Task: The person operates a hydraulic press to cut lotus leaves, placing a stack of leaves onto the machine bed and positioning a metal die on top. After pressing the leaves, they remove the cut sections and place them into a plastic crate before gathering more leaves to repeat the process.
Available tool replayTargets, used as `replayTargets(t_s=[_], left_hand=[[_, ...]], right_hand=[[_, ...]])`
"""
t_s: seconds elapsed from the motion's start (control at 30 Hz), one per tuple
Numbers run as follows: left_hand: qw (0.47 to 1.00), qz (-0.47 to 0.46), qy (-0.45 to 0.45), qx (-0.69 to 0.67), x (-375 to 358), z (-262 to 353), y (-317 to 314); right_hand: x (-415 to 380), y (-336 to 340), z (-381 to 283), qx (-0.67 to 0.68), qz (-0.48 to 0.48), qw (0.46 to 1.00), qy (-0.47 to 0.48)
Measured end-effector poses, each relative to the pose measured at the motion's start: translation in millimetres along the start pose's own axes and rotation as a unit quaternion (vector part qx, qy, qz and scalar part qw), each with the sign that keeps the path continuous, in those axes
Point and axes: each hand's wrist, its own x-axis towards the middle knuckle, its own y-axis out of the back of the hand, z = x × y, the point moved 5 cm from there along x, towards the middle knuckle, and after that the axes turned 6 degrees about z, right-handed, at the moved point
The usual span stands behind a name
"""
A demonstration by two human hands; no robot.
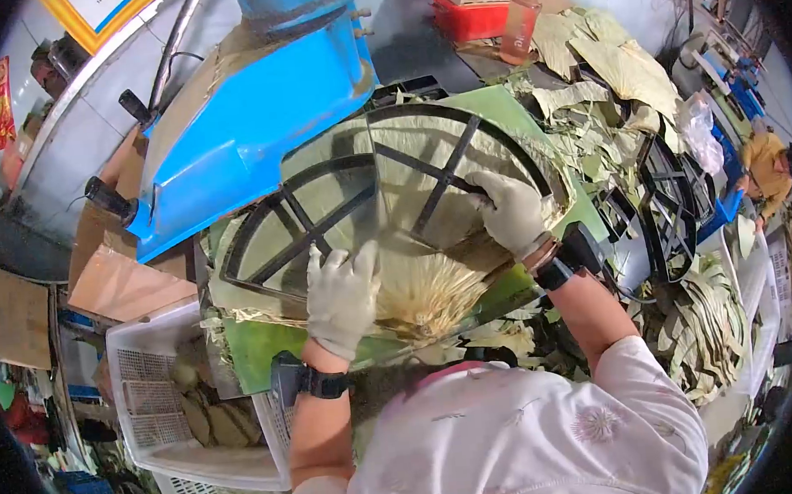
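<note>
My left hand (342, 292), in a pale glove, lies with fingers spread at the lower edge of the left black frame (314, 230). My right hand (509, 210), also gloved, touches the right black frame (446, 177) near a crossbar; whether its fingers grip the bar is hard to make out. Both curved frames rest on pale dried leaves (427, 291), whose pleated base fans out between my hands. Beneath the leaves is a green board (271, 357).
A blue machine head (252, 156) juts over the board's left part. At lower left stands a white basket (204, 462) with leaf pieces. Leaf scraps (618, 66) and more black frames (668, 200) lie on the right. A person (765, 166) is at far right.
</note>
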Motion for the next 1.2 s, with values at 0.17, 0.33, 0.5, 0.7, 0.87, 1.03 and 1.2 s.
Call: replayTargets(t_s=[0.17,0.33,0.5,0.7,0.87,1.03,1.2], left_hand=[[0.998,0.015,0.053,0.023,8.4,5.7,-1.6],[0.998,0.049,0.042,0.011,36.1,17.8,-10.1],[0.999,0.048,-0.017,0.009,39.7,18.2,-25.3],[0.997,0.051,-0.054,0.007,37.7,16.1,-24.1],[0.989,0.069,-0.036,-0.129,42.6,0.7,5.5],[0.906,0.282,0.217,-0.230,23.2,-173.9,47.9],[0.826,0.365,0.283,0.323,40.7,-358.0,180.3]], right_hand=[[-9.3,-4.0,7.1,-0.013,-0.025,0.998,-0.054],[-13.0,-10.1,16.0,-0.015,-0.024,0.999,-0.023],[-8.7,-5.2,21.0,0.013,-0.041,0.999,-0.008],[-4.2,-1.5,19.9,0.046,-0.056,0.997,0.012],[0.4,-3.7,21.5,0.023,-0.128,0.992,0.003],[-3.4,-4.3,24.7,0.017,-0.137,0.990,-0.016],[-6.0,-5.9,26.2,0.016,-0.111,0.994,0.009]])
